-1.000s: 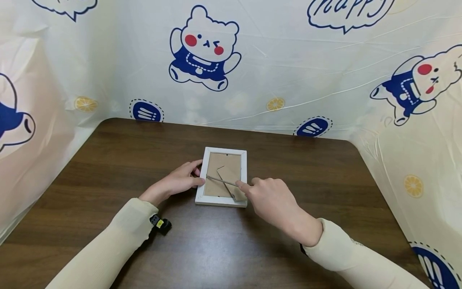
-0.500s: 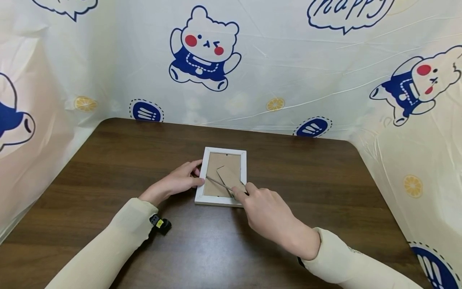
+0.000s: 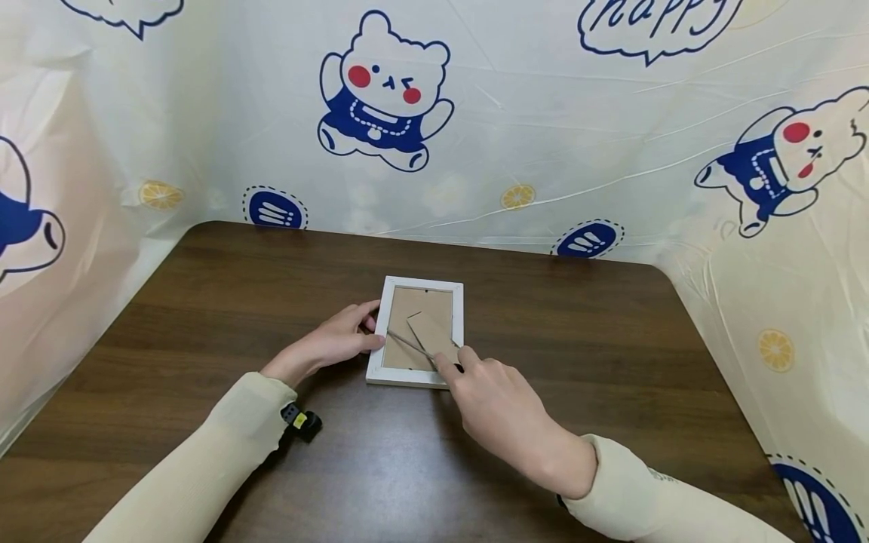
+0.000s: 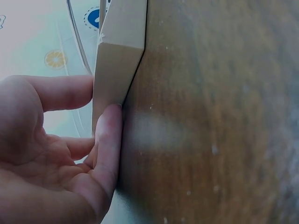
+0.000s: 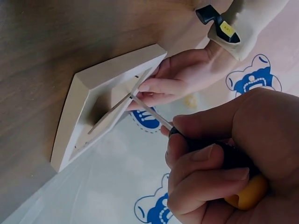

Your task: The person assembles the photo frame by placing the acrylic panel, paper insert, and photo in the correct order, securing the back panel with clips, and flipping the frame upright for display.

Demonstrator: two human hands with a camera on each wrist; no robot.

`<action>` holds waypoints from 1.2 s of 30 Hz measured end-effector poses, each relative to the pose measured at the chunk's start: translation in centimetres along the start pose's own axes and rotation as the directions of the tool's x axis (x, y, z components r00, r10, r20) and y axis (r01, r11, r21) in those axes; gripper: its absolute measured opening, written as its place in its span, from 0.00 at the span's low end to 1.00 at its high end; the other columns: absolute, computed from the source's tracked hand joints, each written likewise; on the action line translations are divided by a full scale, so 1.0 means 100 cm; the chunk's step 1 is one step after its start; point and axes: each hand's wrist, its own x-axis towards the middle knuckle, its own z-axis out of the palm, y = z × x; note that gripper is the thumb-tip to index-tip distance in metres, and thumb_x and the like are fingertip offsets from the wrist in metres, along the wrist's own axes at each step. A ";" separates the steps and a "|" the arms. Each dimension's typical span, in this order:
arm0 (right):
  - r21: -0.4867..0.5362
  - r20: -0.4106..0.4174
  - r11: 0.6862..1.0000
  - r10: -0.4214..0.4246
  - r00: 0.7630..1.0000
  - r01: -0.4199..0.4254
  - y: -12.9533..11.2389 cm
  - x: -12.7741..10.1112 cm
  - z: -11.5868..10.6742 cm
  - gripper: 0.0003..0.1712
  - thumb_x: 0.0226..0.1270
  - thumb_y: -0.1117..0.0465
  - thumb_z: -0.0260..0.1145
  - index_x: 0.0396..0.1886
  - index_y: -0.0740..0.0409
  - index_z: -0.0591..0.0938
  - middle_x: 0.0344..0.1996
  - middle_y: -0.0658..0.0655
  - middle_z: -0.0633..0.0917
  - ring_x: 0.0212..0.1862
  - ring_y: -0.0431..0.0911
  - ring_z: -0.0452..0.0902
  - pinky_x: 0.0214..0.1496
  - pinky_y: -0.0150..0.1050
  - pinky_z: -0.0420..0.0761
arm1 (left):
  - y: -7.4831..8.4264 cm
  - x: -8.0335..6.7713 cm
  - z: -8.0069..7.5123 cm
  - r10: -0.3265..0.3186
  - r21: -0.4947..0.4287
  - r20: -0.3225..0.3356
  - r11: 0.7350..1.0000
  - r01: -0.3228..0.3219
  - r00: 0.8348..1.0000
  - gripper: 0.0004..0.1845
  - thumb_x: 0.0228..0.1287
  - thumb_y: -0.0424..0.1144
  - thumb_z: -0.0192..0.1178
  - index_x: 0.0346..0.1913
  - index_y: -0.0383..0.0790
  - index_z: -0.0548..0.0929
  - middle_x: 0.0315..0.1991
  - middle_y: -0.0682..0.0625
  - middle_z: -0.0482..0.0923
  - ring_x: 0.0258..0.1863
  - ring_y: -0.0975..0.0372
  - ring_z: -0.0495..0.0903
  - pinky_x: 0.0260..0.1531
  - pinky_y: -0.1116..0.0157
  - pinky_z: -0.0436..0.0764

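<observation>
A white picture frame (image 3: 458, 309) lies face down on the brown table, its backing board (image 3: 406, 308) and fold-out stand (image 3: 429, 326) showing. My left hand (image 3: 329, 341) holds the frame's left side, thumb on the upper face and fingers along the outer edge (image 4: 117, 70). My right hand (image 3: 498, 403) grips a screwdriver (image 5: 250, 193) with a black and yellow handle. Its thin metal shaft (image 3: 409, 343) slants across the backing, and the tip meets the frame's left inner edge. Whether the tip sits under a fastening tab is too small to tell. The right fingers cover most of the handle.
Around the frame spreads the brown wooden table (image 3: 237, 302). A pale sheet (image 3: 489, 151) printed with cartoon bears hangs behind and at both sides. A small black camera mount (image 3: 302, 422) is strapped at the left wrist.
My right hand has moved down and slightly left, swinging the screwdriver handle toward the frame's lower edge while the tip keeps its place. The left hand and frame have hardly moved.
</observation>
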 end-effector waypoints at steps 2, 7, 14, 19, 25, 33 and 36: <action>-0.011 0.001 1.000 0.000 1.000 0.000 -0.002 0.002 -0.002 0.23 0.60 0.69 0.74 0.57 0.57 0.84 0.34 0.58 0.83 0.19 0.48 0.77 0.18 0.38 0.78 | -0.001 0.000 0.000 0.003 -0.006 -0.001 1.000 -0.003 1.000 0.43 0.72 0.39 0.63 0.83 0.30 0.55 0.55 0.37 0.68 0.46 0.53 0.75 0.43 0.62 0.77; -0.022 0.052 1.000 -0.015 0.999 0.017 -0.005 0.013 -0.009 0.20 0.59 0.68 0.73 0.53 0.59 0.85 0.33 0.57 0.83 0.18 0.48 0.77 0.18 0.37 0.78 | -0.004 0.000 -0.001 -0.001 -0.010 0.002 1.000 0.001 1.000 0.44 0.73 0.39 0.63 0.84 0.31 0.54 0.54 0.38 0.67 0.45 0.53 0.72 0.42 0.61 0.76; 0.064 0.201 0.998 -0.010 0.980 -0.003 0.002 0.034 -0.024 0.14 0.59 0.70 0.72 0.46 0.58 0.86 0.28 0.57 0.81 0.23 0.51 0.81 0.24 0.41 0.84 | -0.004 -0.001 -0.003 0.021 -0.011 0.032 1.000 -0.020 0.999 0.44 0.75 0.39 0.61 0.85 0.31 0.52 0.41 0.45 0.71 0.36 0.58 0.72 0.38 0.62 0.74; 0.132 0.322 0.990 -0.007 0.947 -0.038 0.011 0.052 -0.036 0.05 0.69 0.68 0.67 0.37 0.55 0.86 0.27 0.55 0.82 0.27 0.49 0.82 0.28 0.42 0.84 | -0.004 -0.001 -0.003 0.023 -0.012 0.047 1.000 -0.022 0.999 0.44 0.77 0.39 0.60 0.85 0.31 0.49 0.38 0.48 0.71 0.34 0.59 0.71 0.35 0.64 0.72; 0.191 0.442 0.975 0.018 0.897 -0.114 0.021 0.069 -0.047 0.13 0.73 0.68 0.63 0.49 0.52 0.91 0.26 0.51 0.83 0.28 0.43 0.81 0.32 0.40 0.84 | -0.005 -0.001 -0.003 0.024 -0.023 0.052 0.999 -0.023 0.998 0.44 0.77 0.38 0.60 0.85 0.32 0.48 0.38 0.47 0.70 0.34 0.59 0.70 0.34 0.64 0.72; 0.268 0.545 0.940 0.032 0.838 -0.210 0.033 0.075 -0.047 0.22 0.76 0.66 0.61 0.65 0.50 0.86 0.34 0.51 0.89 0.28 0.44 0.80 0.31 0.38 0.81 | -0.002 -0.001 -0.004 0.027 -0.027 0.062 0.999 -0.025 0.998 0.43 0.78 0.39 0.59 0.85 0.32 0.48 0.37 0.47 0.70 0.34 0.58 0.70 0.34 0.64 0.71; 0.303 0.568 0.920 0.036 0.823 -0.249 0.039 0.074 -0.045 0.23 0.79 0.65 0.58 0.68 0.51 0.85 0.47 0.56 0.90 0.26 0.43 0.74 0.30 0.37 0.76 | -0.001 -0.002 -0.004 0.027 -0.026 0.064 0.999 -0.025 0.998 0.43 0.78 0.39 0.59 0.86 0.33 0.48 0.38 0.47 0.70 0.35 0.58 0.70 0.34 0.63 0.71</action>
